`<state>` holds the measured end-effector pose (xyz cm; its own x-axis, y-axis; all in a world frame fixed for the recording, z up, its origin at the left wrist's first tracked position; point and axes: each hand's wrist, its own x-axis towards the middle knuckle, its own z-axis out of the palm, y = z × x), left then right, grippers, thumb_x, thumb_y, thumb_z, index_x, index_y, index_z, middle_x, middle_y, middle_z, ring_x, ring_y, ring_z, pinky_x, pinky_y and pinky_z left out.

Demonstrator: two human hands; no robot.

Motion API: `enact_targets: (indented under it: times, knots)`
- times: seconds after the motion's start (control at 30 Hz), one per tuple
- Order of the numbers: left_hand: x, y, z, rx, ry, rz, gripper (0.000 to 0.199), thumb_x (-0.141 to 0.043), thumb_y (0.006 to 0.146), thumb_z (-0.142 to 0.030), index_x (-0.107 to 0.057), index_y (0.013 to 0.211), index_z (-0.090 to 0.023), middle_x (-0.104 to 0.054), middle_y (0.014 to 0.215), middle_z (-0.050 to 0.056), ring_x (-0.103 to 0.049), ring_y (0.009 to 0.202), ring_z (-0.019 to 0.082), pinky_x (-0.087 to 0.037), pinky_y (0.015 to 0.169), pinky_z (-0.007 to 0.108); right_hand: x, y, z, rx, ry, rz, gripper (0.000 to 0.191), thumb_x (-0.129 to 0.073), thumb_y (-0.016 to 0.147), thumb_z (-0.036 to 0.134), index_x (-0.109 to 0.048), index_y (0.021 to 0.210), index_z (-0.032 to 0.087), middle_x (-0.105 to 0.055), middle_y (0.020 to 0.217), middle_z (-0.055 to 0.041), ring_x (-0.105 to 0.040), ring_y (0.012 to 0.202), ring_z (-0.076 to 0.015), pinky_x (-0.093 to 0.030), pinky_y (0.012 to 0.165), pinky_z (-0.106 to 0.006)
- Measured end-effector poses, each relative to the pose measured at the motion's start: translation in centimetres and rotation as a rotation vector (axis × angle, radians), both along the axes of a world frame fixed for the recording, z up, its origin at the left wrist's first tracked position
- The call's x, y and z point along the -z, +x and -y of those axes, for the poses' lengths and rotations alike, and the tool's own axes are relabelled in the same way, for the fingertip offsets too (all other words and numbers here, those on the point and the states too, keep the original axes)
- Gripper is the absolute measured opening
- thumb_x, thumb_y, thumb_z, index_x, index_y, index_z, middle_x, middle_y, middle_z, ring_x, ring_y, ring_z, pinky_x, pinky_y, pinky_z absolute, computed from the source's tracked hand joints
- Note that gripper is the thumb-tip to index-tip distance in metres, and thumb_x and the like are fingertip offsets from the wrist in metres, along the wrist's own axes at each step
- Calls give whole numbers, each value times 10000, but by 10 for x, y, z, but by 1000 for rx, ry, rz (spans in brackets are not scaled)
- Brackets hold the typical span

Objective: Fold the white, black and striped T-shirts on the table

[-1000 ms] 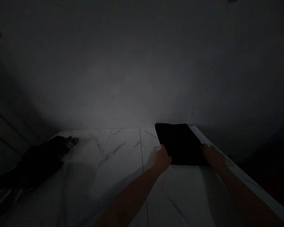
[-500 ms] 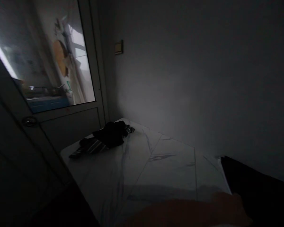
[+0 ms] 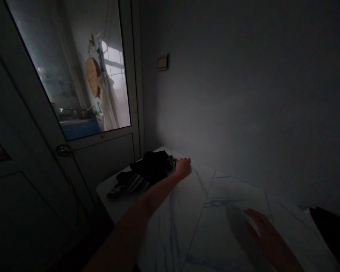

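A crumpled heap of dark clothing (image 3: 153, 168), mostly black with pale stripes showing at its near left end and its right end, lies on the far left corner of a white, marble-patterned table (image 3: 209, 234). The person's left arm reaches forward across the table, and the left hand (image 3: 183, 167) is at the right end of the heap, close to the wall, with its fingers curled; whether they grip the fabric cannot be told in the dim light. The right hand (image 3: 260, 226) is lower and to the right, over the bare tabletop, its fingers extended and loosely open, holding nothing, with a soft shadow on the table just beside it. At the right edge of view, well apart from the heap, is part of a flat black cloth (image 3: 334, 226), cut off by the frame. Behind the table rises a plain grey wall (image 3: 229, 94) with a small light switch (image 3: 162, 62). To the left, just beyond the heap, stands a door (image 3: 107, 153) with a round metal handle (image 3: 63, 150) and a large glass pane. Through the glass, in brighter light, are a round wooden board (image 3: 93, 75), a pale hanging cloth (image 3: 107, 102) and blue cabinets (image 3: 82, 130).
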<state>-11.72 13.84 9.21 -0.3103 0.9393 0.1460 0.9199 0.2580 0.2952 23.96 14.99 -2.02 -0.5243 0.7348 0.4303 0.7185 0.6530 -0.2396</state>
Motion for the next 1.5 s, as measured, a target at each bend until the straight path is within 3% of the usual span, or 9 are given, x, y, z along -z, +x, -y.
enact_targets:
  times: [0.13,0.23,0.47,0.7,0.87,1.07,1.23,1.4,1.5]
  knots:
    - [3,-94,27,-178,2,-81,307,-533,874,-159,-625,1164,-121,-623,1214,208,-547,1187,327,-401,969,418,23,-106,50,-284,-72,-32,431,-379,925,405,-658,1234,294,-629,1331,-88,-605,1211,-272,-526,1020,-481]
    - [13,-129,43,-229,-15,-127,334,-605,850,-239,-620,1159,-113,-600,1243,226,-503,1213,352,-383,974,439,30,-142,88,-377,-86,-40,442,-397,953,388,-599,1338,311,-570,1408,-68,-564,1266,-256,-510,1048,-450]
    - [35,-136,41,-171,-12,-147,290,-573,848,-175,-620,1122,-94,-636,1166,228,-492,1206,333,-356,974,418,28,-140,115,-372,-114,44,492,-438,979,398,-456,1466,329,-416,1527,-48,-446,1372,-253,-439,1110,-478]
    - [24,-149,41,-152,75,6,131,-599,823,-151,-658,938,-171,-699,1064,132,-594,1106,295,-394,924,369,29,-143,118,-356,-52,19,478,-438,991,356,-465,1462,282,-424,1525,-69,-442,1377,-241,-416,1127,-457]
    - [2,-162,44,-190,243,214,162,-454,932,-196,-615,915,-187,-688,1034,110,-626,1033,239,-438,870,323,35,-142,115,-392,-2,-42,467,-458,985,308,-482,1448,259,-463,1498,-92,-467,1358,-246,-444,1097,-472]
    - [-39,-153,46,-176,453,546,137,-474,920,-220,-502,787,-212,-557,684,-4,-610,696,167,-487,676,272,31,-142,114,-415,-8,-83,453,-482,968,290,-520,1418,261,-502,1469,-89,-484,1345,-243,-446,1095,-472]
    - [-89,-111,55,-32,587,790,186,-503,929,-316,-453,784,-211,-507,681,-42,-555,591,101,-492,590,215,31,-144,115,-407,-26,-99,458,-507,946,277,-540,1401,240,-502,1467,-107,-484,1344,-250,-433,1101,-474]
    - [-142,-52,73,322,695,1196,302,-662,851,-412,-483,756,-188,-538,697,-32,-548,590,76,-445,539,158,25,-148,118,-414,-144,-155,435,-516,944,325,-580,1353,194,-515,1455,-134,-481,1343,-286,-400,1114,-515]
    - [-160,-14,82,477,636,1308,300,-688,844,-400,-508,757,-175,-555,697,-22,-552,581,83,-441,525,171,9,-148,117,-399,-283,-379,412,-545,937,400,-603,1311,239,-631,1328,-123,-562,1255,-308,-472,1039,-515]
